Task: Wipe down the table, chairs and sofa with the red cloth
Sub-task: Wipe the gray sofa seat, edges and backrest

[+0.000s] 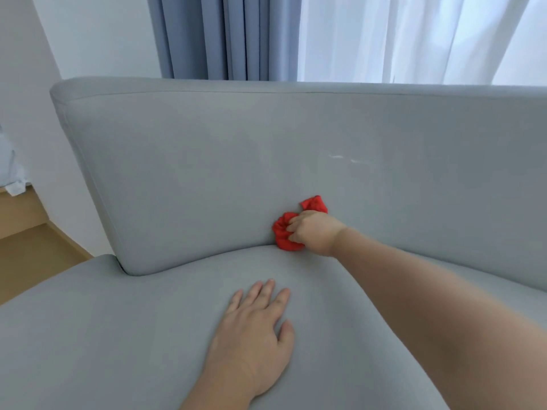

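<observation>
i have the crumpled red cloth [286, 232] bunched in my right hand [313, 232], fingers curled tight around it so the grip is closed on the fabric, with one loose corner poking out above the knuckles. the cloth is pressed against the lower part of the pale grey upholstered sofa backrest [207, 161], just above the crease where the backrest meets the grey seat cushion [118, 335]. my left hand [254, 332] lies flat and spread on the seat cushion, nearer to me and a little left of the cloth, holding nothing; i judge it is only bracing my lean.

the relation that matters now: the cloth sits on the far side of my right palm, between hand and backrest, and the backrest's long axis runs left to right across the scene. most of the backrest stretches away to the left of the cloth and up toward the rounded top edge, so i judge the next strokes should sweep sideways along that axis. the right hand is the one at the surface; the left is well short of it.

two faint pale streaks [346, 158] show on the backrest up and right of the cloth. behind the sofa hang blue-grey curtains [225, 37] and white sheer curtains [399, 37]. neither counter nor chairs are in view.
</observation>
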### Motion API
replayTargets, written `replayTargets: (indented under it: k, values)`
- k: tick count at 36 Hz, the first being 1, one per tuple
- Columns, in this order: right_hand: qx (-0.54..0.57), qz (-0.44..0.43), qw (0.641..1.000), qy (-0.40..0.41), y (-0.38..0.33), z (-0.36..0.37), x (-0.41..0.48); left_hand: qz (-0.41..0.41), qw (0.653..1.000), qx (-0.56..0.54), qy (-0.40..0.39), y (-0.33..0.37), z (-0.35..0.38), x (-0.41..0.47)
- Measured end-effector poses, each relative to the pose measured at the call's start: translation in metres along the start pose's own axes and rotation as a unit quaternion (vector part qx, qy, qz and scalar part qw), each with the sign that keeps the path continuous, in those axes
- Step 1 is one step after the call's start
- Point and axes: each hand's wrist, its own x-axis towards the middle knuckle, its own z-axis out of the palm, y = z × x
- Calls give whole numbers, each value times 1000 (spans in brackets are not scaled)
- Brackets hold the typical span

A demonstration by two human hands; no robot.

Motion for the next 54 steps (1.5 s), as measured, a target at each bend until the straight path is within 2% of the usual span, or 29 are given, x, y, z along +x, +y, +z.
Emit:
replayTargets:
  k: [3, 6, 8, 11, 12, 14, 16, 20, 24, 27, 29, 31, 33, 35, 38, 42, 46, 48, 51, 54]
  values:
    - [11, 9, 997, 75, 20, -35, -15, 0, 1000, 6, 3, -2, 0, 1]
    - [6, -4, 971, 241, 52, -79, -35, -2, 1000, 12, 0, -2, 0, 1]
    - [-10, 17, 955, 295, 77, -101, -42, -1, 1000, 16, -2, -1, 0, 1]
    - [-28, 97, 950, 295, 105, -125, -45, 1, 1000, 22, -5, 0, -2, 2]
    - [-21, 136, 952, 273, 111, -127, -44, 1, 1000, 23, -6, 1, -2, 2]
    - [22, 196, 952, 233, 115, -123, -41, -1, 1000, 25, -6, 1, -2, 2]
    - [88, 224, 943, 230, 112, -108, -38, -1, 1000, 24, -6, 1, -2, 2]
    - [128, 192, 926, 300, 90, -71, -38, -4, 1000, 16, -7, 1, -2, 2]
    - [113, 134, 947, 271, 64, -28, -43, -6, 1000, 7, -5, 1, -2, 2]
    - [81, 57, 973, 209, 41, 3, -43, -6, 1000, 5, -4, 0, -1, 2]
    - [41, 11, 993, 114, 25, 24, -44, -3, 1000, 10, -5, -1, -1, 2]
    - [16, 23, 999, 32, 19, 45, -47, -1, 1000, 10, -6, 0, 0, 2]
    - [25, 33, 999, 6, 22, 49, -47, -5, 1000, 10, -3, -1, 1, 3]
    - [-11, 36, 999, -9, 22, 47, -49, -1, 1000, 12, -4, -2, 1, 2]
    - [-64, 16, 996, 53, 16, 36, -52, -5, 1000, 13, 2, -2, 1, 2]
    - [-131, -23, 986, 96, 32, 14, -58, -2, 1000, 9, 3, -2, 1, 2]
    - [-136, -23, 981, 136, 67, -21, -75, -4, 1000, 13, 1, -4, 0, 2]
    - [-131, 3, 979, 154, 88, -41, -86, -9, 1000, 16, -1, -3, -1, 3]
    - [-119, 86, 968, 204, 123, -70, -102, -15, 1000, 18, -10, -1, -1, 3]
    - [-95, 152, 963, 204, 144, -86, -111, -17, 999, 26, -22, 1, -4, 3]
